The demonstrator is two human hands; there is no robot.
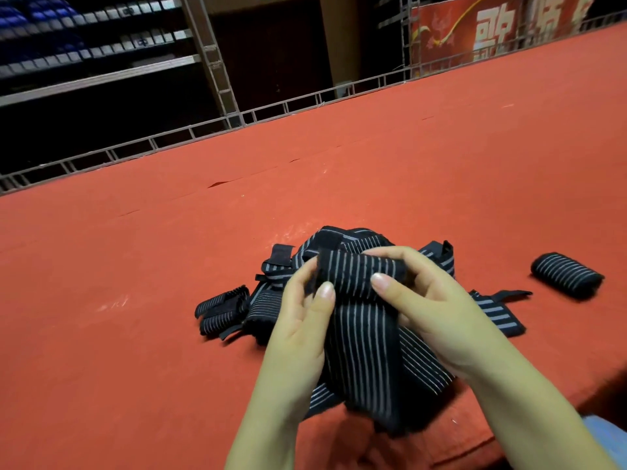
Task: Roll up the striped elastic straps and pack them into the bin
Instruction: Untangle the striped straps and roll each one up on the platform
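Observation:
A black elastic strap with grey stripes (364,320) is held up in front of me, its top end partly rolled and its loose length hanging down toward the table edge. My left hand (305,320) pinches the roll's left end with thumb and fingers. My right hand (424,300) grips the roll's right end, thumb on the front. Behind my hands lies a loose heap of more striped straps (339,242). One rolled strap (567,275) sits alone at the right. Two smaller rolled pieces (220,310) lie at the left of the heap. No bin is in view.
The red felt-covered table (135,300) stretches far to the left and back. A metal truss rail (169,137) runs along its far edge, with dark shelving behind it. A red banner (492,25) stands at the back right.

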